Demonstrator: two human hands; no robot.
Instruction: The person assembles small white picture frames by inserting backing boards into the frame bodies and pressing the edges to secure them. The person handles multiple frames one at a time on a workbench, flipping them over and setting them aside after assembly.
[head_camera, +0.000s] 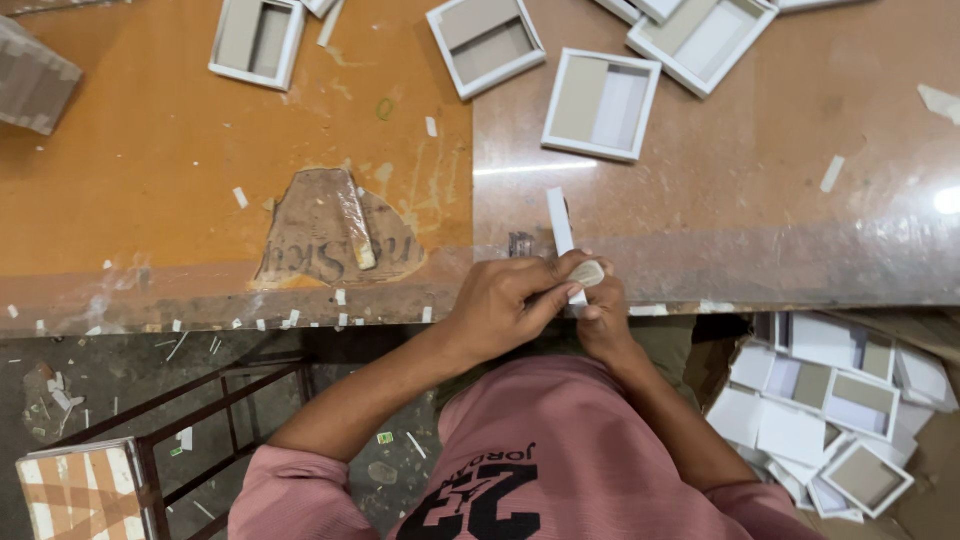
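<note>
The bench (700, 200) fills the upper part of the head view, its left half orange with a torn patch of paper (335, 232) stuck near the front edge, its right half glossy brown. Along the far edge lie shallow white box trays (601, 104) with grey card floors; five show clearly, others are cut off by the frame, and each is open with nothing inside but its bare floor. Below the bench's front right corner a carton (925, 470) on the floor holds a loose heap of the same white trays (858, 403), too jumbled to count. A patterned box (75, 492) stands at the lower left beside a metal frame (200, 420). At the front edge, about midway, both hands meet: the left hand (505, 305) is curled and closed over the lower end of a narrow white strip (560, 225), and the right hand (600, 320) pinches the same strip from beneath, thumb on top. The single strip rises from between the hands and lies across the bench top, pointing away from the person. Small white paper scraps (240, 197) dot the bench and the floor.
</note>
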